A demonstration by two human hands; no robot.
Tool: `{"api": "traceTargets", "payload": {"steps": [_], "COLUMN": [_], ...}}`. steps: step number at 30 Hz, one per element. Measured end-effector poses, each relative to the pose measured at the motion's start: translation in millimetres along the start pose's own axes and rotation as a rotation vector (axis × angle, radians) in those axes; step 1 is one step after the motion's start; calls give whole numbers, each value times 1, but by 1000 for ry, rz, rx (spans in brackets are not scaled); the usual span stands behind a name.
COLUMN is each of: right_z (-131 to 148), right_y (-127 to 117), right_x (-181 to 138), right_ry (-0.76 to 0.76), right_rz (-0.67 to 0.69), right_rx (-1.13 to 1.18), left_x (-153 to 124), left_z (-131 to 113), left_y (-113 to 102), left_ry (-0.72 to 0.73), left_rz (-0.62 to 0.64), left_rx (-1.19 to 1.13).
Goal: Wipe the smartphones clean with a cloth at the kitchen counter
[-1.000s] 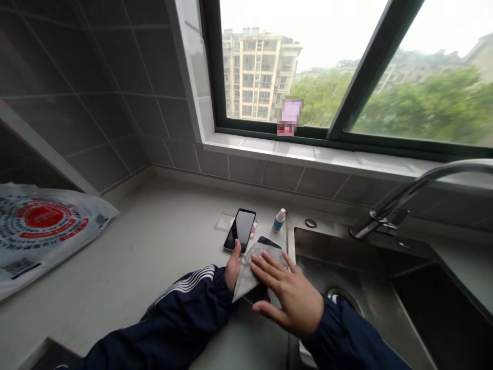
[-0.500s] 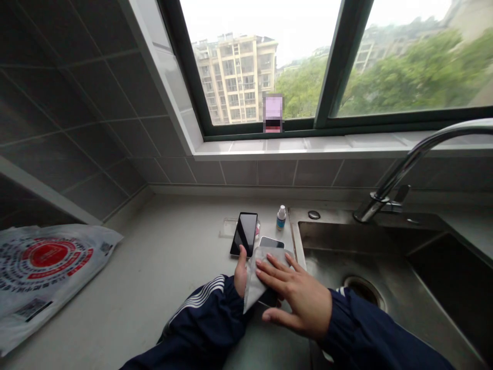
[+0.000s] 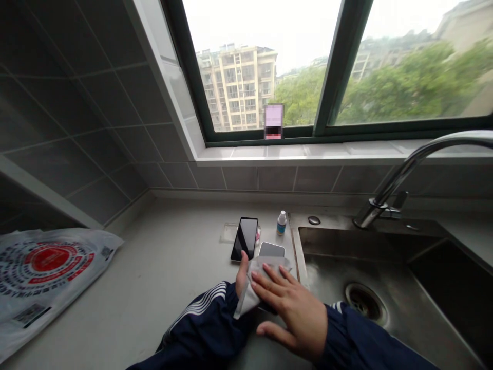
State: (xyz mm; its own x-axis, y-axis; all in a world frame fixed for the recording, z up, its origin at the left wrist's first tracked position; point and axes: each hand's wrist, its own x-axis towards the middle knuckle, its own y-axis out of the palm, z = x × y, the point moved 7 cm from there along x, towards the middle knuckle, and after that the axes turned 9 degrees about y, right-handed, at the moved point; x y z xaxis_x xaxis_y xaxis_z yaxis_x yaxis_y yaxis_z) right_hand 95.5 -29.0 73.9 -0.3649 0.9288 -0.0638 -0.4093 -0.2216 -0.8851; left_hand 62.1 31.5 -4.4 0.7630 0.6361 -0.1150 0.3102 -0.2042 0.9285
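Note:
My right hand (image 3: pixel 288 308) lies flat with its fingers stretched over a grey-white cloth (image 3: pixel 248 298). Beneath the cloth is a phone (image 3: pixel 271 250); its pale-edged far end sticks out, and most of the rest is covered. My left hand (image 3: pixel 242 275) holds the phone from the left side, thumb up, its other fingers hidden under phone and cloth. Just beyond the thumb, a larger dark-screened phone (image 3: pixel 245 239) rests on the counter. A clear case (image 3: pixel 228 233) shows partly from under it. A small white-capped bottle (image 3: pixel 281 224) with a blue label stands upright near the sink.
At my right is a steel sink (image 3: pixel 302 257) with a drain (image 3: pixel 365 302) and a curved chrome tap (image 3: pixel 389 182). A printed plastic bag (image 3: pixel 50 272) lies on the counter (image 3: pixel 165 246) at the left. Behind the counter rise a tiled wall and a window sill (image 3: pixel 239 153).
My right hand and the cloth have slid slightly left and toward me over the phone, baring more of its far end. The whole view has shifted down a little.

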Motion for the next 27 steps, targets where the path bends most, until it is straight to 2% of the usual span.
{"api": "traceTargets", "payload": {"steps": [3,7,9,11,15,18,23,27], "right_z": [-8,-31,-32,-24,5,11,5,5], "right_y": [-7,-24,-25,-19,4,6,0,5], "right_x": [4,10,9,4,-6,-9,-10,-14], "right_ry": [-12,31,62,89,22,-1,-10,-19], "right_rz": [17,-40,-62,-75,36,74,101,116], "right_rx": [9,-24,-34,-36,3,37,66,64], "left_x": [0,-1,-1,-2,-6,-8,-6,-6], "left_z": [-2,-4,-3,-2,3,3,0,-1], "left_y": [3,12,13,11,0,-3,3,9], "left_ry": [27,107,116,99,-66,-119,-64,-24], "left_rz": [41,116,143,121,-35,-109,-125,-60], "left_rx": [-16,-33,-30,-34,-46,-78,-77,-94]}}
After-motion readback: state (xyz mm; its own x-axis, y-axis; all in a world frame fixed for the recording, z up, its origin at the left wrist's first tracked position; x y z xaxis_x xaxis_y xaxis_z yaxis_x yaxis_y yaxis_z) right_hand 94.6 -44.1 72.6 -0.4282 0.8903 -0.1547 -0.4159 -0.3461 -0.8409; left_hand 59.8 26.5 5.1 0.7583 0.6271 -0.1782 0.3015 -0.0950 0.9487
